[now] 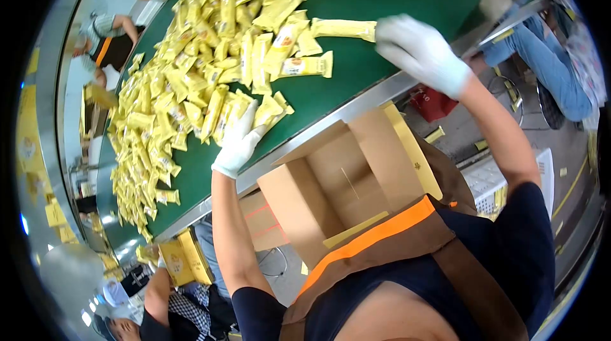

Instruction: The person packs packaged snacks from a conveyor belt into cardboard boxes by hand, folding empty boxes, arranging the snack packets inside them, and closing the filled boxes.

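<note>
The packets [210, 80] are slim, pale yellow and sealed flat at the ends, some with a small printed picture. They lie in a deep, jumbled heap on the green worktop [433, 4], thickest at the far side and thinning to strays.

The left hand [237, 144], in a white glove, is part open, thumb apart from the fingers, touching packets at the heap's near edge; whether it grips one I cannot tell. The right hand [420, 53], gloved too, has its fingers bent at the end of a lone packet [344, 28] (blurred, so its hold is probably beyond judging).

Bare green spreads right of the heap, with a narrower strip along the metal rim [366, 107]. Just beside that rim, a box [296, 214] of plain brown cardboard stands open, flaps spread, against the cloth apron [375, 233] with its orange band.
</note>
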The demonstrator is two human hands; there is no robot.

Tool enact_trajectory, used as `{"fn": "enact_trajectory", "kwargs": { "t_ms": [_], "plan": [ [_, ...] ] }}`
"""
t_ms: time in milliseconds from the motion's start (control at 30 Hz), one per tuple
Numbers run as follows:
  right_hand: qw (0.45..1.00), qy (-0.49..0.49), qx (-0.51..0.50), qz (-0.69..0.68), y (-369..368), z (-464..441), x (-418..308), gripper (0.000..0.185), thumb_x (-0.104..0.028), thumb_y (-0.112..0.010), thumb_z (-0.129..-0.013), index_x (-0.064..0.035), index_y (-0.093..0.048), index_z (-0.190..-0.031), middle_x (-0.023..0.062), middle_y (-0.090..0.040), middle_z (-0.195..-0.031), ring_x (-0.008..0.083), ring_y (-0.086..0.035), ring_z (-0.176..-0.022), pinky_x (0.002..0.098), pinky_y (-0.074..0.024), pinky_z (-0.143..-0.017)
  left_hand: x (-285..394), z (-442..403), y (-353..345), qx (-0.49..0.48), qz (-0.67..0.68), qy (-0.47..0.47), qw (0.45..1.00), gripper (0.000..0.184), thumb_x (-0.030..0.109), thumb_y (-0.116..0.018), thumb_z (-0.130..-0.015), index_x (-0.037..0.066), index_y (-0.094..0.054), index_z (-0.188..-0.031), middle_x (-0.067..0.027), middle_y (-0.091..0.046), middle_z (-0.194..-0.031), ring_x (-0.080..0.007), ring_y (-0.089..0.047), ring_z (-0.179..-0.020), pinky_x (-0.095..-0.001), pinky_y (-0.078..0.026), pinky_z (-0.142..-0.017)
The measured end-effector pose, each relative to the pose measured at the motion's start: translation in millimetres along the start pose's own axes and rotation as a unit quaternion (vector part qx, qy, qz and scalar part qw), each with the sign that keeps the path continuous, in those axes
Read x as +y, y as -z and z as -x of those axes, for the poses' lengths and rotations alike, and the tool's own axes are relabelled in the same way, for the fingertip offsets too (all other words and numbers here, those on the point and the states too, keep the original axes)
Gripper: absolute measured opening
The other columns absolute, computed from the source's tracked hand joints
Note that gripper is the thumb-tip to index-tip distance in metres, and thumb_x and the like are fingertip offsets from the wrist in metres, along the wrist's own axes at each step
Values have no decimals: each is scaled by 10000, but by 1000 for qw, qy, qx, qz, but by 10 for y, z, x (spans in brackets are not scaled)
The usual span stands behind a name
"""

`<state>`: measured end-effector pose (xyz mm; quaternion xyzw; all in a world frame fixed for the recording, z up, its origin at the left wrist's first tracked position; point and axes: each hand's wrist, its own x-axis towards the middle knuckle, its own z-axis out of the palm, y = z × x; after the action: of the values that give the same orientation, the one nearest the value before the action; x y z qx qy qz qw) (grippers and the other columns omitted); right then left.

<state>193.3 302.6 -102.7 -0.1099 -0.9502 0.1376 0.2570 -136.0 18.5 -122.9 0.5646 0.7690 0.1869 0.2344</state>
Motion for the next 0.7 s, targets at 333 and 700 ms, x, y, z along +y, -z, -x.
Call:
{"fn": "enact_trajectory", "kwargs": {
  "t_ms": [333,700],
  "plan": [
    [951,-242,-182,68,-669,-606,461,430,-379,-736,-825,-102,-556,-1100,161,-673,-974,355,-659,-921,431,-515,-817,62,70,-17,-6,-22,8,1000,720,477,-667,-862,104,-477,-1448,-203,-586,-1257,-359,-553,-1175,-387,-425,-1023],
    [988,-60,-135,33,-1446,-1227,-565,481,-510,-513,-933,-92,-616,-1148,174,-661,-1058,351,-651,-971,458,-519,-832,285,259,-308,132,-132,98,978,909,498,-797,-679,104,-473,-1431,-180,-618,-1140,-360,-596,-1069,-426,-487,-907]
  ]
}}
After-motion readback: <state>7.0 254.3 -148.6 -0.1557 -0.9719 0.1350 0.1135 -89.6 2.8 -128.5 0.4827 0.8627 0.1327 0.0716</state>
